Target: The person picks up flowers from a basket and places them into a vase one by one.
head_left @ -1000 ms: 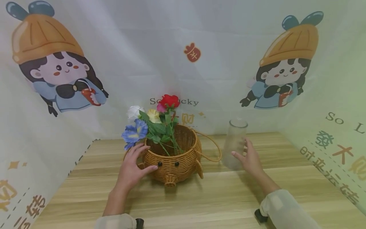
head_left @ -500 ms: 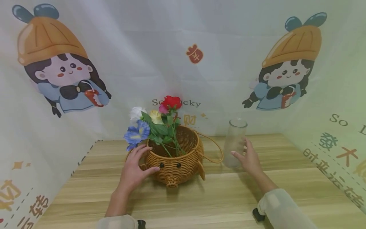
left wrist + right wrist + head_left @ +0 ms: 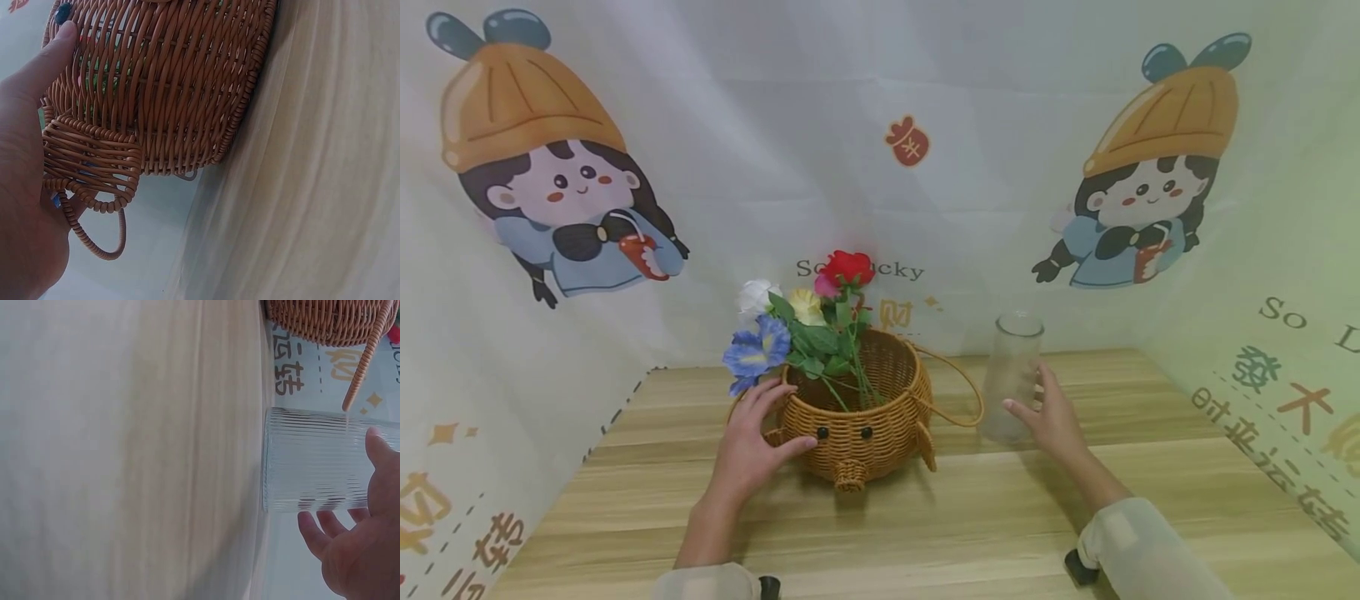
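A brown wicker basket [image 3: 857, 442] with a pig's snout and black eyes stands on the table. Artificial flowers rise from it: a red rose [image 3: 847, 267], a blue bloom [image 3: 757, 346], a white one [image 3: 758, 298], a yellow one and a pink one. My left hand [image 3: 748, 442] holds the basket's left side, its thumb by one eye and its fingers near the rim. To the right, a clear ribbed glass vase [image 3: 1011, 383] stands upright. My right hand [image 3: 1058, 417] grips it from the right, the thumb in front; in the right wrist view the fingertips [image 3: 309, 525] touch its side.
The basket's loop handle [image 3: 958, 379] hangs out on its right, between basket and vase. A wood-grain table [image 3: 880, 550] lies beneath everything. Printed white cloth [image 3: 760, 167] encloses the back and both sides.
The vase and my right hand have shifted slightly left towards the basket. My left hand and the basket stay in place; the head view has swayed a little.
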The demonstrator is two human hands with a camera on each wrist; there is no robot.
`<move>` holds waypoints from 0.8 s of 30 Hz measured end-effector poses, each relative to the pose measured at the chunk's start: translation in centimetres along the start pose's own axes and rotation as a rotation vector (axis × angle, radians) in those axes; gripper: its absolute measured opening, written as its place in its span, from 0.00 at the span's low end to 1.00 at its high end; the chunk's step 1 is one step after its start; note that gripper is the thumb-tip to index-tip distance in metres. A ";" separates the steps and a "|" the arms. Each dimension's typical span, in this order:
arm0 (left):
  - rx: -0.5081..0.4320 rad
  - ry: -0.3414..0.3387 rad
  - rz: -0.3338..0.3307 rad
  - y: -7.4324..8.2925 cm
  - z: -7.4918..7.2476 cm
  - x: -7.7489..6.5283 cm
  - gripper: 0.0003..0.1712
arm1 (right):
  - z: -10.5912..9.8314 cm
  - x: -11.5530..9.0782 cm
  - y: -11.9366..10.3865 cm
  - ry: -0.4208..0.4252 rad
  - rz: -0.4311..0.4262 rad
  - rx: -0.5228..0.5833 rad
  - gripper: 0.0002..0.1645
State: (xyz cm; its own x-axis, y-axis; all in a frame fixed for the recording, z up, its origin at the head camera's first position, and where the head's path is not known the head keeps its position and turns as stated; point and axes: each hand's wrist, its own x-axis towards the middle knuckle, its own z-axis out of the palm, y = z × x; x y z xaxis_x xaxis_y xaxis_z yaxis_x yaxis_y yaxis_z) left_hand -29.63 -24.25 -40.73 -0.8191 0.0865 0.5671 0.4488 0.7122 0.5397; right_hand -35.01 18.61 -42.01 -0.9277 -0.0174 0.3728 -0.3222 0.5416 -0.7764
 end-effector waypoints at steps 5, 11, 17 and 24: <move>0.003 -0.010 -0.007 -0.1 0.1 0.0 0.44 | 0.1 -0.3 0.1 -0.009 -0.013 0.000 0.46; 0.003 -0.011 -0.008 -0.1 0.1 -0.1 0.44 | 0.0 -0.5 0.1 -0.019 -0.036 -0.006 0.47; 0.000 -0.004 -0.001 -0.1 0.1 0.0 0.44 | 0.0 -0.7 0.2 -0.022 -0.043 0.012 0.47; 0.005 -0.003 -0.001 -0.1 0.2 -0.1 0.44 | -0.1 -1.1 0.0 -0.034 -0.039 0.019 0.49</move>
State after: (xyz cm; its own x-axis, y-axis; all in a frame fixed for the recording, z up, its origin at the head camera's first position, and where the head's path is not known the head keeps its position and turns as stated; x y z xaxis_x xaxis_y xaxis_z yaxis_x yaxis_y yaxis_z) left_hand -29.67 -24.21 -40.93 -0.8207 0.0876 0.5646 0.4461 0.7156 0.5375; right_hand -33.99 18.72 -42.33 -0.9203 -0.0669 0.3854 -0.3612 0.5238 -0.7715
